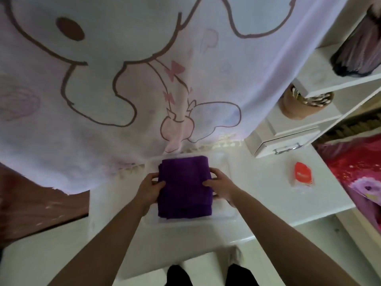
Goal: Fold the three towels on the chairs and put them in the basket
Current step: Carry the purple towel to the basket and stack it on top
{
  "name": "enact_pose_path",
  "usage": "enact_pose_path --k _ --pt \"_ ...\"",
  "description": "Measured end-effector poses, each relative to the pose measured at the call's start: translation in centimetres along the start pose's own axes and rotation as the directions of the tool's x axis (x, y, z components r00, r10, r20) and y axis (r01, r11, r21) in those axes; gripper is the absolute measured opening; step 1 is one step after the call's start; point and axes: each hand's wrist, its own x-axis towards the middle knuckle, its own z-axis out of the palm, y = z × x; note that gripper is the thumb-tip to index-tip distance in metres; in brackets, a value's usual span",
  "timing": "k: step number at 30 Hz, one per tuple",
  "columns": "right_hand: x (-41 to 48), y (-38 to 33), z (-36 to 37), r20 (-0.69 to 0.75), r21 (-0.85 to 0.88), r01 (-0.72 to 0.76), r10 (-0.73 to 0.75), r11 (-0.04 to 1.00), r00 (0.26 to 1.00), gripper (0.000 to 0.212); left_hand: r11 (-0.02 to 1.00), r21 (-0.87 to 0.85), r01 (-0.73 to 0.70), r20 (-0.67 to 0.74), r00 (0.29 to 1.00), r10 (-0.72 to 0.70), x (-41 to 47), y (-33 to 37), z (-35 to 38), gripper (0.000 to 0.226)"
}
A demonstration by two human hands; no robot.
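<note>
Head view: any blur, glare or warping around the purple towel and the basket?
Head view: soft all over; purple towel dark, its folds barely readable; the clear basket washes into the pale table; wide-angle bends the shelf at right; no hard glare.

Soft, dim daylight; blurry, edges bowed by wide-angle distortion.

A deep purple towel (184, 186) lies in a clear basket (224, 215); the pale cloth (123, 79) behind bears brown-outlined cartoon figures and pink bows.
</note>
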Motion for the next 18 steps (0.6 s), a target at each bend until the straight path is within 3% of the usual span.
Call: enact_pose_path --k 6,8,10,11,13,16,18 --pt "1.2 2.6 1.4 -0.151 -0.082 -0.004 -0.008 0.997 0.989 0.057 0.994 0.108 0.01 0.052 0.999 -0.016 2.9 -2.4 0.5 0.043" --pt "0.7 2.4 1.3 -0.165 -0.297 0.008 -0.059 0.955 0.984 0.07 0.992 0.127 -0.003 0.079 0.997 -0.007 3.0 -2.2 0.4 0.053" --pt "-0.1 1.7 0.8 -0.121 -0.648 0.042 -0.157 0.761 0.98 0.09 0.954 0.272 -0.123 0.071 0.992 0.108 2.5 -1.6 0.1 0.064" --pt "-0.6 1.4 0.6 -0.061 -0.768 0.087 -0.207 0.635 0.976 0.098 0.883 0.407 -0.234 0.073 0.972 0.224 2.2 -1.5 -0.1 0.069" --pt "-1.4 0.4 0.7 0.09 -0.88 0.198 -0.258 0.432 0.962 0.114 0.631 0.627 -0.456 0.241 0.885 0.399 1.7 -1.0 -0.4 0.089" --pt "-0.5 -0.4 0.8 0.236 -0.958 0.264 -0.219 0.11 0.947 0.13 0.214 0.768 -0.604 0.558 0.794 0.241 1.9 -0.6 -0.3 0.114" --pt "0.8 -0.1 0.9 0.244 -0.969 0.246 -0.188 -0.014 0.951 0.135 0.043 0.802 -0.596 0.59 0.801 0.099 2.7 -0.7 -0.3 0.119"
